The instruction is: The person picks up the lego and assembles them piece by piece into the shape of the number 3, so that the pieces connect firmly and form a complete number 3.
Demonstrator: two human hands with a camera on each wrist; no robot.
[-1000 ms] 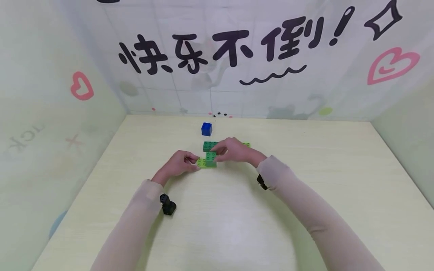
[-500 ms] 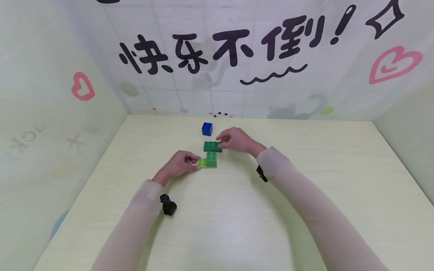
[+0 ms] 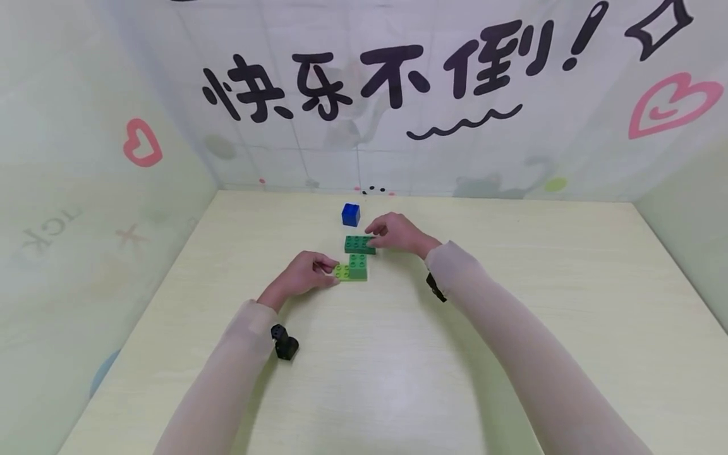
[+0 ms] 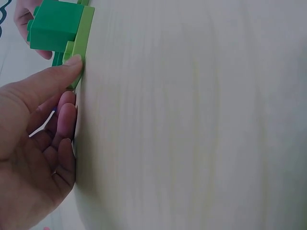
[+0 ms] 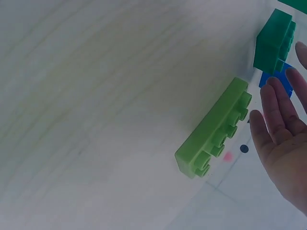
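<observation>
My left hand (image 3: 307,273) pinches the left end of a light green building brick (image 3: 342,272) lying low on the table. A mid-green brick (image 3: 357,266) is stacked on its right half. In the left wrist view my left thumb presses the side of the light green brick (image 4: 84,40). Just behind the stack lies a dark green brick (image 3: 358,244). My right hand (image 3: 400,232) hovers at that brick's right end, its thumb overlapping it there. In the right wrist view the right hand's fingers (image 5: 276,112) are loosely extended, with nothing held.
Farther back stands a blue brick (image 3: 351,215). A second light green brick (image 5: 213,129) lies on the table near the right hand, hidden behind that hand in the head view. A printed backdrop (image 3: 318,158) rises at the table's rear edge.
The right hand has left the mid-green brick and moved back to the dark green brick's right end. The left hand keeps its hold on the light green brick.
</observation>
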